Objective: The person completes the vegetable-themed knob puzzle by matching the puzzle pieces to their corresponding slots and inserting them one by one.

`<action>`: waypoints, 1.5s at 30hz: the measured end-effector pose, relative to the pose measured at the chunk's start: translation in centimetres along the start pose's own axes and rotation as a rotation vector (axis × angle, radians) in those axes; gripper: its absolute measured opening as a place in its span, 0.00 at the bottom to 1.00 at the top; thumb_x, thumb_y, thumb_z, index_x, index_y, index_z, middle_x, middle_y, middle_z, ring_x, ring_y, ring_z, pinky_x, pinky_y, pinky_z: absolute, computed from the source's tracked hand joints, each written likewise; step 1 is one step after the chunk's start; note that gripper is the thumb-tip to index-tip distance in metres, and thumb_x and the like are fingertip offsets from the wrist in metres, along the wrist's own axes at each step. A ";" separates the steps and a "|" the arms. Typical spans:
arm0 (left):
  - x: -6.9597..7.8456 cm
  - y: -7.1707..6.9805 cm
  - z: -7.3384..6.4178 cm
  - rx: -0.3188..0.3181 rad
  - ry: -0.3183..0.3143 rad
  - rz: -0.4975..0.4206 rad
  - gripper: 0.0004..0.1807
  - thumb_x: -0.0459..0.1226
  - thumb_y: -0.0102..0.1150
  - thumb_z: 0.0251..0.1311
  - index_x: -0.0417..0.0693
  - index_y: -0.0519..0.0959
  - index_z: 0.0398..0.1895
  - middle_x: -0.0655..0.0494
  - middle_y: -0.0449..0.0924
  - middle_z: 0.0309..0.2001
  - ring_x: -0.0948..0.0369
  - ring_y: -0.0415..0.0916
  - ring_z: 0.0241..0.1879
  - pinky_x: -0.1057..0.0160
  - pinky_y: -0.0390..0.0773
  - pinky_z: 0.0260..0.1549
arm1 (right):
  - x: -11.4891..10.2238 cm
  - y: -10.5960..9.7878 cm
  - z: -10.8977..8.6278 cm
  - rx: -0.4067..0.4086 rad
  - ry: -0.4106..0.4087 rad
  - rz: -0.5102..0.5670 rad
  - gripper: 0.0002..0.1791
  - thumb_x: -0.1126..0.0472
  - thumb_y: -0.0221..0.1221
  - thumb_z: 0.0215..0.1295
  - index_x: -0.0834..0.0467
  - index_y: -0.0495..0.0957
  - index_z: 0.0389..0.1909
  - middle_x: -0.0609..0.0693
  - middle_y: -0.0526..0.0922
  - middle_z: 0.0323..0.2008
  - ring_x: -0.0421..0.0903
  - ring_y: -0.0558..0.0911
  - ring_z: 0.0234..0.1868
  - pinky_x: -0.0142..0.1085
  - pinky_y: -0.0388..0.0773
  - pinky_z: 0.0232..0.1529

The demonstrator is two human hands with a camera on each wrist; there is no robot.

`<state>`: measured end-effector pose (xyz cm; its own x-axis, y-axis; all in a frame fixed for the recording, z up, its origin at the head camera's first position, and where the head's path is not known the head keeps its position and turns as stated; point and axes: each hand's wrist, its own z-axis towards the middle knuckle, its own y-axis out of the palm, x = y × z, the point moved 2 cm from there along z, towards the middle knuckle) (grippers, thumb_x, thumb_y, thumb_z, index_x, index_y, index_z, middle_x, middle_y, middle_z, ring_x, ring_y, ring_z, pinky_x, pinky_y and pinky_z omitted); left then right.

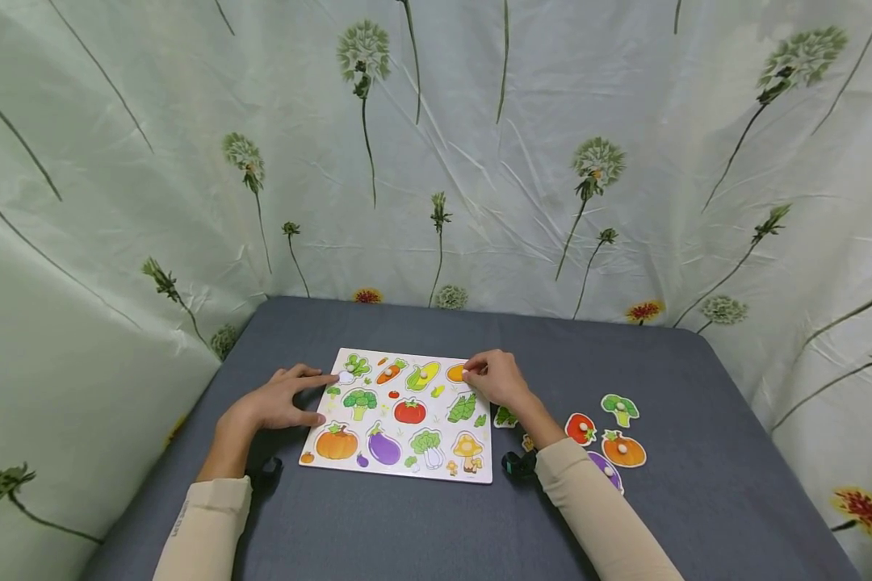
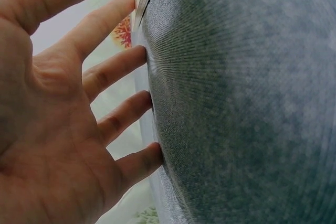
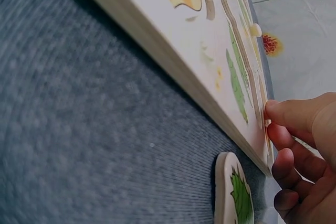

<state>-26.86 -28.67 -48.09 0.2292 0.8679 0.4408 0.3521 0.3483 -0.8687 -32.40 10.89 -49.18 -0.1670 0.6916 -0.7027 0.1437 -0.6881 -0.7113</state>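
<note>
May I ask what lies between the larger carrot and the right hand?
The head view shows the large corn, then an orange shape at the right hand.

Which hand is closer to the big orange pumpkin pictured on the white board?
The left hand: its thumb is at the left edge of the board, close to the pumpkin. The right hand is diagonally across, at the far right corner, pinching an orange piece.

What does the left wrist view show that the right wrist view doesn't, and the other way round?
Only the left wrist view shows the left hand, spread wide. Only the right wrist view shows the right hand, the printed face of the board and a loose leafy piece beside it. Both show the gray cloth, the flowered curtain and the board's edge.
</note>
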 end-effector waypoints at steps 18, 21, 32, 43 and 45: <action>0.0 0.0 0.0 -0.002 -0.014 0.012 0.45 0.56 0.71 0.54 0.57 0.70 0.76 0.38 0.64 0.72 0.37 0.59 0.67 0.26 0.66 0.60 | 0.3 0.4 -0.3 0.014 -0.015 0.031 0.10 0.60 0.69 0.66 0.58 0.89 0.45 0.48 0.87 0.35 0.43 0.79 0.33 0.36 0.75 0.34; 0.0 0.0 0.0 -0.002 -0.014 0.011 0.45 0.56 0.71 0.53 0.57 0.70 0.76 0.39 0.64 0.73 0.38 0.59 0.67 0.27 0.66 0.60 | 0.3 0.5 -0.4 0.013 -0.017 0.018 0.11 0.61 0.70 0.64 0.58 0.88 0.46 0.48 0.87 0.36 0.43 0.79 0.34 0.36 0.75 0.36; -0.1 0.2 0.1 0.002 -0.008 0.014 0.44 0.57 0.71 0.53 0.58 0.71 0.75 0.39 0.64 0.72 0.38 0.60 0.66 0.27 0.66 0.60 | 0.0 -0.8 -1.1 0.043 -0.077 0.020 0.15 0.59 0.73 0.62 0.59 0.88 0.48 0.50 0.87 0.37 0.43 0.77 0.30 0.36 0.74 0.32; -0.1 -0.1 -0.1 0.016 0.034 0.011 0.44 0.57 0.71 0.55 0.56 0.71 0.75 0.37 0.65 0.71 0.38 0.61 0.65 0.28 0.67 0.59 | 0.9 -3.7 -2.7 0.041 -0.108 -0.011 0.13 0.57 0.71 0.64 0.59 0.88 0.46 0.50 0.86 0.34 0.42 0.75 0.26 0.35 0.71 0.28; -0.1 -0.2 -0.2 0.015 0.033 0.012 0.44 0.57 0.71 0.55 0.55 0.71 0.75 0.37 0.65 0.71 0.38 0.61 0.65 0.28 0.67 0.59 | 1.1 -4.2 -3.0 0.048 -0.108 -0.019 0.13 0.56 0.71 0.64 0.59 0.88 0.45 0.49 0.87 0.35 0.43 0.74 0.25 0.35 0.70 0.28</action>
<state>-26.80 -28.89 -47.97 0.2634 0.8596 0.4377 0.3353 0.3439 -0.8771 -30.25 15.15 -47.03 -0.2741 0.6783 -0.6817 0.0928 -0.6869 -0.7208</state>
